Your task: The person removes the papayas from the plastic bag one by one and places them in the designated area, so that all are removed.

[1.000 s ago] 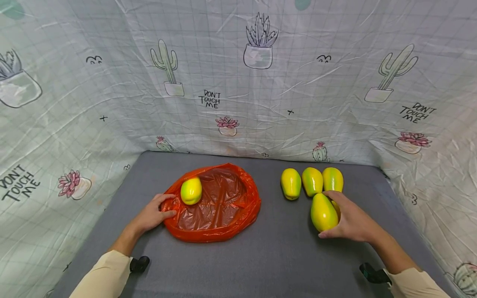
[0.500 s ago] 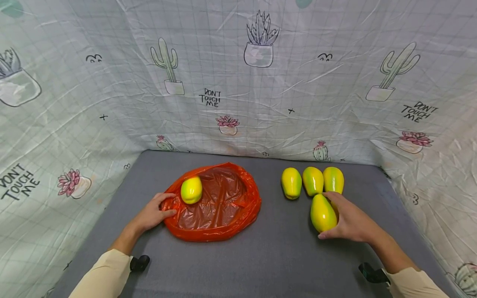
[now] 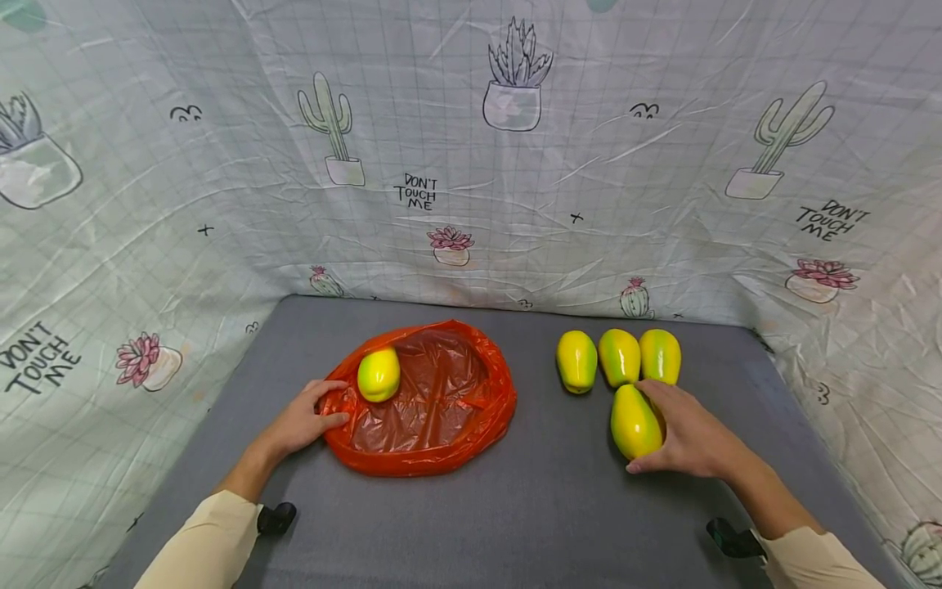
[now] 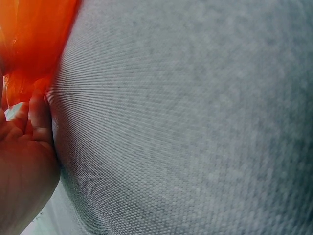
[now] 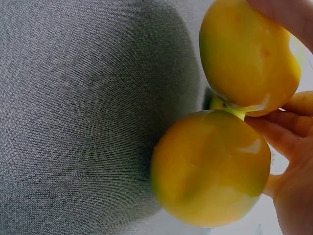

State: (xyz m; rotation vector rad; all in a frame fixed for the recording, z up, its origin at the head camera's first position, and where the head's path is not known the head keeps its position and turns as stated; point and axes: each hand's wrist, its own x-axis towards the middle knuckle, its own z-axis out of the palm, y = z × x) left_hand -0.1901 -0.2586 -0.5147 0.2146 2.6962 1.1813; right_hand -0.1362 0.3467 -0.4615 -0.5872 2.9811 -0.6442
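Note:
My left hand (image 3: pixel 302 419) grips the left rim of a red plastic bag (image 3: pixel 427 465), which lies with its mouth spread wide. One yellow-green papaya (image 3: pixel 379 375) sits inside it on the left. On the right side, my right hand (image 3: pixel 684 433) holds another papaya (image 3: pixel 636 423) between thumb and fingers. In the right wrist view a second papaya (image 5: pixel 210 169) rests on the cloth just beside the held one, close to the little finger; the hand hides it in the head view. The left wrist view shows curled fingers (image 4: pixel 39 115) at the orange-looking bag.
Three more papayas stand in a row behind the right hand: a left one (image 3: pixel 576 361), a middle one (image 3: pixel 619 357) and a right one (image 3: pixel 660 354). Grey cloth (image 3: pixel 515 523) covers the table. A cactus-print curtain (image 3: pixel 500 204) encloses the back and sides.
The right hand and its papaya have shifted very slightly left, and the papaya behind it has gone out of sight in the head view. The left hand and bag stay put.

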